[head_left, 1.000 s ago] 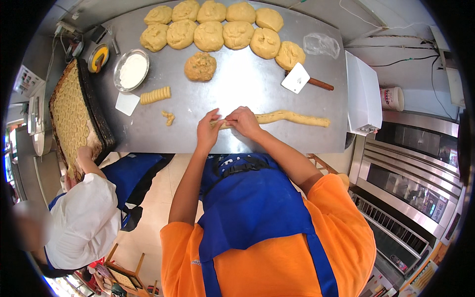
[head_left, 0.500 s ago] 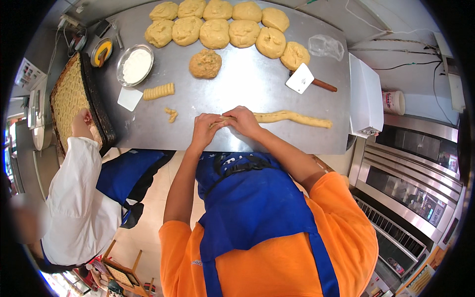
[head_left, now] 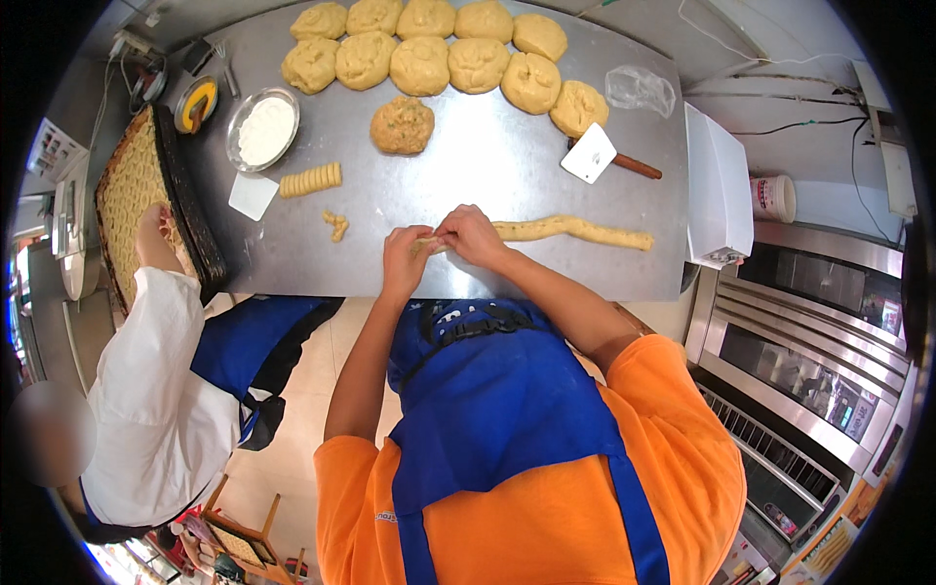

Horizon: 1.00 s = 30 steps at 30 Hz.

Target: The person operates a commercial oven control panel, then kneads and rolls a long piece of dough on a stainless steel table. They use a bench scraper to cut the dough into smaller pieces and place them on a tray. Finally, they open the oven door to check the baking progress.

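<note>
Front edge: a blue cloth apron (head_left: 507, 400) borders the grey metal worktable (head_left: 585, 278).
Left hand: the bare left hand (head_left: 403, 258) has its fingers drawn narrow, pinching the left end of the rope; their undersides are hidden.
Right hand: the bare right hand (head_left: 470, 236) bends over the same end, fingers narrowed on the dough, its fingertips meeting those of the left hand.
Dough rope: a long, pale-yellow, slightly wavy dough rope (head_left: 546, 228) lies on the metal, its long axis roughly parallel to the front edge. Its free length extends rightward from the fingers; the right hand is the nearer to it.
Left of the hands: small yellow dough scraps (head_left: 335, 225), with a row of yellow dough slices (head_left: 311, 179) beyond and a flat white scraper (head_left: 253, 196) beside that row.
Mid-table: a rough, tan, flecked ball (head_left: 402, 125) sits alone; to its right, a white rectangular scraper (head_left: 589, 154) overlaps a brown cylindrical rolling pin (head_left: 640, 168).
Far side: rounded yellow dough lumps (head_left: 421, 68) stand in two rows.
</note>
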{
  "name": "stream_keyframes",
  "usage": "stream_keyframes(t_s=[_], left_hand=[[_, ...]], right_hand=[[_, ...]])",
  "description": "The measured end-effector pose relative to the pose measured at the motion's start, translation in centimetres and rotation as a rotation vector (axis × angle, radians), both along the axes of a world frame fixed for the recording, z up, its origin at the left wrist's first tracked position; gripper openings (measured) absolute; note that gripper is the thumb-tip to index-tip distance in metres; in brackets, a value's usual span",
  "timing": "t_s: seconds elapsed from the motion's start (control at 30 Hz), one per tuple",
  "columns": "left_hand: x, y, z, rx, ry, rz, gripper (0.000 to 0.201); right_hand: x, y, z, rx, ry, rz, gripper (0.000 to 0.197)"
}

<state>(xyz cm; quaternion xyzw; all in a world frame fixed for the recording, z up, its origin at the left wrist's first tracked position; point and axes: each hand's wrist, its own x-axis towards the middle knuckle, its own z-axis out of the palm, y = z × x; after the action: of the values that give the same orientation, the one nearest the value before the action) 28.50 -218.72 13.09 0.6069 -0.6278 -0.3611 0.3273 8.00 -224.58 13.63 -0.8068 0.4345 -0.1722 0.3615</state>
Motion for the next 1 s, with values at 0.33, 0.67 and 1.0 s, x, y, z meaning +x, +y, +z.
stream_keyframes(t_s=[0.33,0.67,1.0], left_hand=[[4.1,-0.3,-0.4,-0.030,-0.106,-0.120,0.029],[3.4,-0.8,-0.3,-0.020,-0.049,-0.081,0.018],[2.2,0.7,-2.1,0.156,0.233,0.201,0.034]], right_hand=[[1.1,1.2,-0.5,-0.097,-0.091,0.041,0.033],[2.8,1.4,-0.7,-0.079,-0.195,-0.058,0.018],[3.7,1.2,0.0,-0.039,-0.015,-0.063,0.014]])
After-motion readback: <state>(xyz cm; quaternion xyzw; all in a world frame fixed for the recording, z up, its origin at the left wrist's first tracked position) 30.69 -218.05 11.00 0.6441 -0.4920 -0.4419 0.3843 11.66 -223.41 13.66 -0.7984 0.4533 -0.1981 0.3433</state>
